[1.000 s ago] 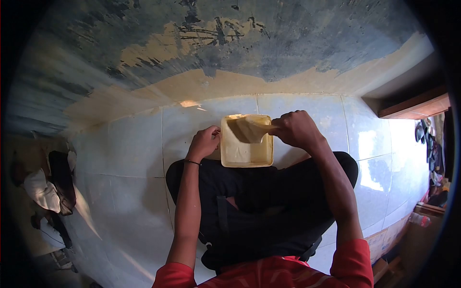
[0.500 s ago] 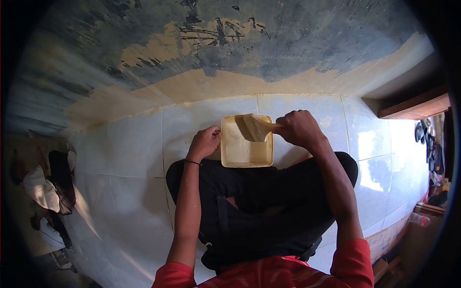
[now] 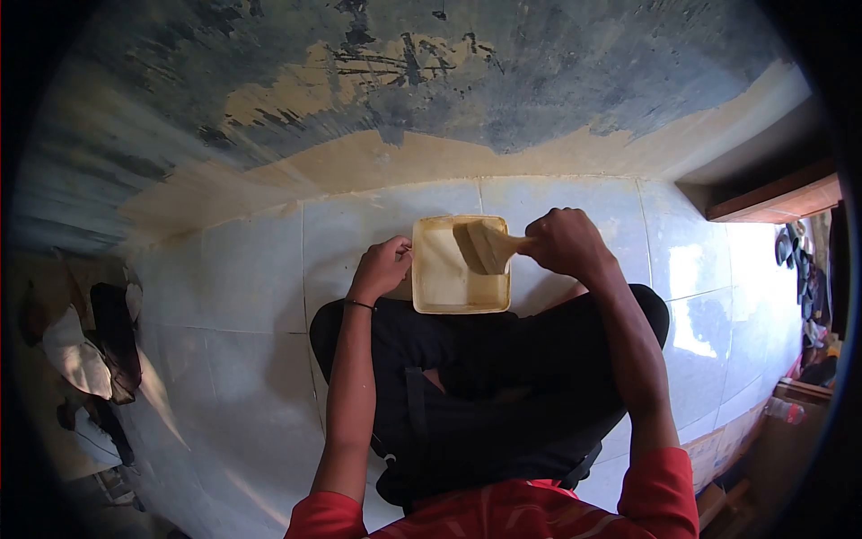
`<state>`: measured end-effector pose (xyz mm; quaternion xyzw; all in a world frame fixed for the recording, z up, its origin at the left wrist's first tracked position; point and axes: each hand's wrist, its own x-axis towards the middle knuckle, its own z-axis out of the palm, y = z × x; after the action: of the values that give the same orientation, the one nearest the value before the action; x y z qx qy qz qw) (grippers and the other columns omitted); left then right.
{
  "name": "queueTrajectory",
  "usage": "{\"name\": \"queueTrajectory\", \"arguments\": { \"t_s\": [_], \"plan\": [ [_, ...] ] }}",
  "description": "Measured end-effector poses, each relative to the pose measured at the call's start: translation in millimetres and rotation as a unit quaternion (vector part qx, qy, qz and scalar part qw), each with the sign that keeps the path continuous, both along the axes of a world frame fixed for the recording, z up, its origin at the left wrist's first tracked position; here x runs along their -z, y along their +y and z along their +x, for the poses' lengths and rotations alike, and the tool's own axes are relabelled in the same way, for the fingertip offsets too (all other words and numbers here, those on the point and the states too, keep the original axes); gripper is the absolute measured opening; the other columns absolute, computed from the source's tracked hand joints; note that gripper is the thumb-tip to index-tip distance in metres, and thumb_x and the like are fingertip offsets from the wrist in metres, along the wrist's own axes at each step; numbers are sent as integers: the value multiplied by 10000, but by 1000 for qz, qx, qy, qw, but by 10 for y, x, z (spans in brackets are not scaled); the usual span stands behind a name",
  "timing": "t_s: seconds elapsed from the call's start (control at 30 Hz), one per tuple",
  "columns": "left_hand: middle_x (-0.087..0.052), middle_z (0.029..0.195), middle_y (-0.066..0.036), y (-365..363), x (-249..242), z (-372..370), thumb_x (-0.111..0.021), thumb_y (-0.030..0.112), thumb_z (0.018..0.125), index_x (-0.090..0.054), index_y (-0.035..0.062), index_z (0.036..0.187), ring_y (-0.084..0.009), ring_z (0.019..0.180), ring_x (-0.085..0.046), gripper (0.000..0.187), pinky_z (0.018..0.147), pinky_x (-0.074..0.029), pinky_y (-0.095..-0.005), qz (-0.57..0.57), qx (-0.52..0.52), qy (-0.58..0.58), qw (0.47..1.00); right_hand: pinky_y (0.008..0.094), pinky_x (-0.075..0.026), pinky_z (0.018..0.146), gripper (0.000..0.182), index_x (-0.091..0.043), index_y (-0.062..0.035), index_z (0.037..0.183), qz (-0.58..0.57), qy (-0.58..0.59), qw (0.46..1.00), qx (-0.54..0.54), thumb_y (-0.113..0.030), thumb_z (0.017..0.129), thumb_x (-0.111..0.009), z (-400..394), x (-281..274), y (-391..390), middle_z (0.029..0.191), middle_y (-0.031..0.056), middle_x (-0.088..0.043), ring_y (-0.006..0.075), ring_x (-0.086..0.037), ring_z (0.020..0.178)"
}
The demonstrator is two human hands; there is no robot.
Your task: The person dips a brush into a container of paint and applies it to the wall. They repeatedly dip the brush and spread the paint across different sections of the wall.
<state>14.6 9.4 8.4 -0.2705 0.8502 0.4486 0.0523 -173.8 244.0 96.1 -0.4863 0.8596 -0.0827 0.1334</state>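
A wide flat paintbrush [image 3: 488, 248] hangs over the right part of a square, cream-coloured plastic tub [image 3: 440, 292]. My right hand [image 3: 569, 242] is wrapped round its wooden handle, just beyond the tub's right rim. The dark bristles point left, over the tub's inside, where pale smears show. On the other side, my left hand [image 3: 384, 268] pinches the tub's left edge, fingers curled and thumb near the rim. The tub sits on the floor in front of my crossed legs [image 3: 503, 350].
Ahead rises a wall [image 3: 431, 99] with patchy dark grey and beige paint. Pale glossy tiles [image 3: 242, 278] cover the floor. A wooden ledge [image 3: 777, 202] juts out at right, with a plastic bottle [image 3: 784, 411] lower down. Cloth-like items [image 3: 79, 352] lie at far left.
My right hand has shifted slightly right and toward me, and the brush head has dropped a little and turned within the tub's outline. My left hand stays put.
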Motion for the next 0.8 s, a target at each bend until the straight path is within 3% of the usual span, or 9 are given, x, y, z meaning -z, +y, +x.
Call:
{"name": "queueTrajectory", "arguments": {
  "t_s": [0.2, 0.27, 0.4, 0.57, 0.7, 0.8],
  "plan": [
    [-674, 868, -129, -7, 19, 14, -533, 145, 832, -577, -12, 997, -194, 615, -660, 232, 609, -516, -301, 10, -5, 2, 1000, 393, -503, 587, 245, -674, -63, 689, -37, -38, 997, -62, -295, 758, -638, 64, -35, -77, 622, 140, -621, 313, -613, 588],
    [-674, 869, -128, -12, 38, 15, -535, 147, 831, -578, -12, 996, -195, 616, -660, 234, 612, -516, -301, 14, -6, 5, 1000, 375, -489, 570, 205, -684, -96, 700, -52, 4, 998, -30, -284, 767, -635, 29, -60, -62, 638, 104, -632, 295, -601, 589],
    [-673, 868, -131, -15, 45, 12, -537, 153, 832, -578, -13, 997, -200, 618, -661, 238, 616, -517, -305, 1, 1, 10, 1000, 379, -488, 568, 212, -687, -104, 710, -4, 18, 1000, -10, -297, 774, -627, -19, -34, -3, 650, 99, -637, 300, -602, 597],
    [-659, 925, -138, -21, 51, 17, -553, 149, 853, -569, -21, 1034, -182, 600, -646, 249, 582, -512, -287, 7, 3, -9, 1000, 395, -503, 582, 247, -662, -67, 684, -12, -37, 996, -75, -298, 758, -615, 72, 0, -64, 627, 138, -621, 312, -615, 594],
    [-674, 865, -127, -16, 57, 17, -537, 155, 835, -580, -7, 997, -198, 623, -661, 233, 616, -513, -307, 4, -4, 3, 1000, 402, -503, 593, 246, -661, -63, 685, -64, -5, 997, -37, -297, 750, -626, 15, -36, -59, 628, 144, -618, 319, -611, 590],
    [-674, 862, -121, -14, 44, 7, -538, 158, 834, -582, -6, 991, -194, 620, -660, 231, 617, -512, -307, 0, -1, 0, 1000, 401, -504, 597, 248, -662, -64, 682, -17, -6, 1000, -24, -302, 746, -639, -14, -36, 1, 627, 143, -619, 317, -611, 593]
  ]
}}
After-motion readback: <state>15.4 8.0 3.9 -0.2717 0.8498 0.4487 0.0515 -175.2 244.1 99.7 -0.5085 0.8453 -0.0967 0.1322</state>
